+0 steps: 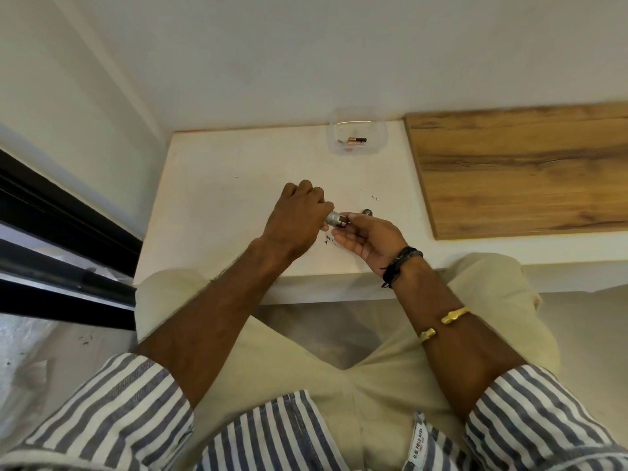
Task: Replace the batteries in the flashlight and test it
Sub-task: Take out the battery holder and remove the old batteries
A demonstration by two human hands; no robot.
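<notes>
White plaster wall fills the upper half of the frame, and below it a white tabletop (238,185) runs across the middle, with a slab of brown wood-grain board (523,171) lying on its right part and a dark window or door frame (51,212) down the left edge. Lower in the frame are the person's beige trousers and rolled blue-and-white striped sleeves. Over the centre of the table the left hand (299,215) is closed around a small silver metal flashlight (333,218), only its open end showing past the fingers. The right hand (367,241) meets it from the right, thumb and forefinger pinched narrowly on a dark battery holder (341,222) sitting partly in that open end; the other fingers are loosely spread. Whether the holder is going in or coming out cannot be told from this view. At the upper centre, against the wall, stands a clear plastic tub (380,130) with a copper-and-black battery (356,140) lying in it, well apart from the hands. Just beyond the right fingertips a small dark round cap (366,212), likely the flashlight's end cap, rests on the table. The step in hand seems to be the cell exchange at the tail end. If the holder is being seated, the next move calls for keeping it straight with the barrel, pushing it home, then screwing the cap on and testing the light.
</notes>
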